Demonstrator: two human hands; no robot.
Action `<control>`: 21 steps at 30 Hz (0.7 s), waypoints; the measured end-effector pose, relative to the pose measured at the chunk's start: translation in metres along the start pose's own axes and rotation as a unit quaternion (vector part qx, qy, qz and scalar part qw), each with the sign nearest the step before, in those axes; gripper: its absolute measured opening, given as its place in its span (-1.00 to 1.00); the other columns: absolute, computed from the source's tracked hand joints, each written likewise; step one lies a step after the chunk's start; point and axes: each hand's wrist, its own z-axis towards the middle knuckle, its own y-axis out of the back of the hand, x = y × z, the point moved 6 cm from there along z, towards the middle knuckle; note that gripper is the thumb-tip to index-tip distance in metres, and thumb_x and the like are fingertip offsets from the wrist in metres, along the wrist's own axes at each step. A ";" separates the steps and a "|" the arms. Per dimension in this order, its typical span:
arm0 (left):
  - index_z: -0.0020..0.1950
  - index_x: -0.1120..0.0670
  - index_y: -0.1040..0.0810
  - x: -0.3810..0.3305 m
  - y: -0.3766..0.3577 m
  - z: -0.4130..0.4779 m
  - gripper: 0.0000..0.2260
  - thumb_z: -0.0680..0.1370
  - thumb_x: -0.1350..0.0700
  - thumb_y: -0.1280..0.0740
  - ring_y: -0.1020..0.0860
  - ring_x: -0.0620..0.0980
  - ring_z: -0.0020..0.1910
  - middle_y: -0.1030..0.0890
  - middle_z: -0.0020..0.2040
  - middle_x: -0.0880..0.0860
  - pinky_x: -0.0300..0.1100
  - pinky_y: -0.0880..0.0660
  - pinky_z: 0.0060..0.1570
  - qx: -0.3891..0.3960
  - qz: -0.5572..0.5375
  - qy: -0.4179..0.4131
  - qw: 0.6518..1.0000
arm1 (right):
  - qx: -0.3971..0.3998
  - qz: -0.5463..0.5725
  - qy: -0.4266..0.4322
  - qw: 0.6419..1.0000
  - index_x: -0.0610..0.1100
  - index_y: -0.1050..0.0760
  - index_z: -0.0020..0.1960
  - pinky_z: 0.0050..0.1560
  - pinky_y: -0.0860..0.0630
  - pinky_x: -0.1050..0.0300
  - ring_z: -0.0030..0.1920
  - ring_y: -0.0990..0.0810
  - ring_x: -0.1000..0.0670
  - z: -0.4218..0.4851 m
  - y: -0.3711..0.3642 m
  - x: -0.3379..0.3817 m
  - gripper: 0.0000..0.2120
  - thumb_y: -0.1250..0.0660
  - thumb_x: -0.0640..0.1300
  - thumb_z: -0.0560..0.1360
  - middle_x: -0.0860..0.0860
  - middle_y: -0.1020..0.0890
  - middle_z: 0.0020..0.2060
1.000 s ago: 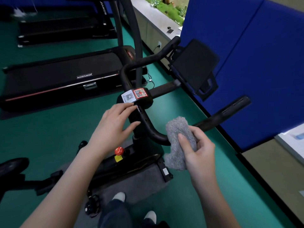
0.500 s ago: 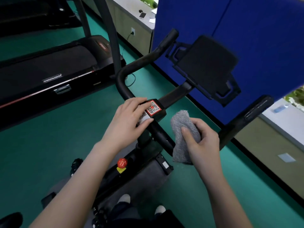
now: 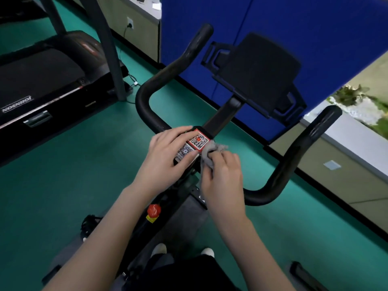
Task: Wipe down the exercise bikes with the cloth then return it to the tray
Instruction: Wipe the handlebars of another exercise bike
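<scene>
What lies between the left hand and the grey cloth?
In the head view, two QR-code stickers on the centre block, which the left hand holds; the cloth, gripped by the right hand, touches the red one's edge.

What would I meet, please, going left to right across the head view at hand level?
treadmill → left hand holding the clamp → right hand gripping the cloth → right handlebar end.
</scene>
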 end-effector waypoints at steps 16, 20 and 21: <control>0.36 -0.01 -0.44 0.002 -0.002 -0.002 -0.61 0.57 -0.10 -0.18 -0.37 -0.12 0.29 -0.43 0.33 -0.11 -0.16 -0.11 0.36 -0.019 -0.015 -0.007 1.000 | 0.101 0.050 -0.103 0.988 -0.29 -0.56 -0.17 -0.26 -0.24 0.08 -0.26 -0.46 -0.14 0.027 0.013 -0.029 -0.86 -0.24 -0.31 0.49 -0.15 -0.54 -0.34; 0.35 0.01 -0.45 0.001 -0.003 -0.002 -0.62 0.57 -0.08 -0.20 -0.37 -0.12 0.28 -0.44 0.32 -0.09 -0.23 -0.06 0.35 -0.020 -0.019 -0.006 1.000 | 0.243 -0.004 -0.131 0.961 -0.16 -0.50 -0.29 -0.38 -0.30 0.12 -0.26 -0.50 -0.09 0.030 0.012 -0.053 -0.78 -0.24 -0.21 0.52 -0.10 -0.55 -0.36; 0.35 0.01 -0.45 0.002 -0.003 -0.002 -0.62 0.57 -0.07 -0.21 -0.37 -0.11 0.28 -0.44 0.32 -0.09 -0.23 -0.06 0.34 -0.020 -0.021 -0.005 1.000 | 0.265 -0.012 -0.145 0.953 -0.11 -0.46 -0.34 -0.45 -0.32 0.18 -0.31 -0.49 -0.05 0.027 0.019 -0.060 -0.75 -0.26 -0.19 0.52 -0.05 -0.51 -0.40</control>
